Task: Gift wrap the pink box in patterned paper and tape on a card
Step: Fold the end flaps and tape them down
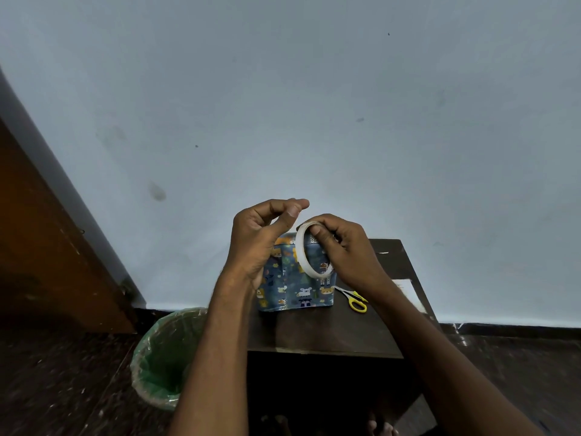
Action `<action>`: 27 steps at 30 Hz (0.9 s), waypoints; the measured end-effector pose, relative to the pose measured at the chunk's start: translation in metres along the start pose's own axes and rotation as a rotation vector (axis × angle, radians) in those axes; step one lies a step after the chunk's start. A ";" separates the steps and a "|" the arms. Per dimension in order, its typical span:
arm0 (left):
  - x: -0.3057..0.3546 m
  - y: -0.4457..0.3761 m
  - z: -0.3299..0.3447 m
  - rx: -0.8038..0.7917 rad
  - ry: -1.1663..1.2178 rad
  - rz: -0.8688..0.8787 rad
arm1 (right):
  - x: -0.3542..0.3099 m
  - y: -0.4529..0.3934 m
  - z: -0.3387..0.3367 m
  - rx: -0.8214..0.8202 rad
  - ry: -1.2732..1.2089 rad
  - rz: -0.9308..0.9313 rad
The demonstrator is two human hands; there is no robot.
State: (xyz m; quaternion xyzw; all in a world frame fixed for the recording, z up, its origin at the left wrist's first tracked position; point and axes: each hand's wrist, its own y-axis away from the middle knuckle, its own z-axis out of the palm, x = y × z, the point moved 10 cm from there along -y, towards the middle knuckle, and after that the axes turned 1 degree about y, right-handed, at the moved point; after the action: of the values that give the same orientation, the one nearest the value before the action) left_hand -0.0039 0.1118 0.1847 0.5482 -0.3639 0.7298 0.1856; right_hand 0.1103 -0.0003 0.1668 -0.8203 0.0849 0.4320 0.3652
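Gripping the tape roll (309, 251), the right hand (342, 247) faces the left hand (264, 234), fingertips pinched together.

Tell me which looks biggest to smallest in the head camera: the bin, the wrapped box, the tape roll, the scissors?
1. bin
2. wrapped box
3. tape roll, though it is held up nearer the camera, so it may look bigger than it is
4. scissors
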 end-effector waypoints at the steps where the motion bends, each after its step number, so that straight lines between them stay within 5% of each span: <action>1: 0.000 0.000 0.000 -0.008 -0.016 0.004 | 0.001 0.000 -0.001 0.009 0.006 0.003; 9: 0.006 0.008 0.004 0.039 0.138 -0.037 | 0.003 0.002 -0.004 0.006 0.038 -0.008; 20: 0.006 0.007 0.006 -0.149 -0.021 -0.007 | -0.001 0.002 -0.003 -0.060 -0.011 -0.060; 27: 0.000 0.010 0.019 -0.232 -0.112 -0.045 | 0.012 0.002 0.000 -0.183 -0.322 0.098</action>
State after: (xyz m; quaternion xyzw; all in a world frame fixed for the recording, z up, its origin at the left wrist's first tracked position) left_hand 0.0021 0.0912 0.1839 0.5710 -0.4431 0.6468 0.2434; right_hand 0.1169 0.0000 0.1561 -0.7653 0.0257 0.5808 0.2762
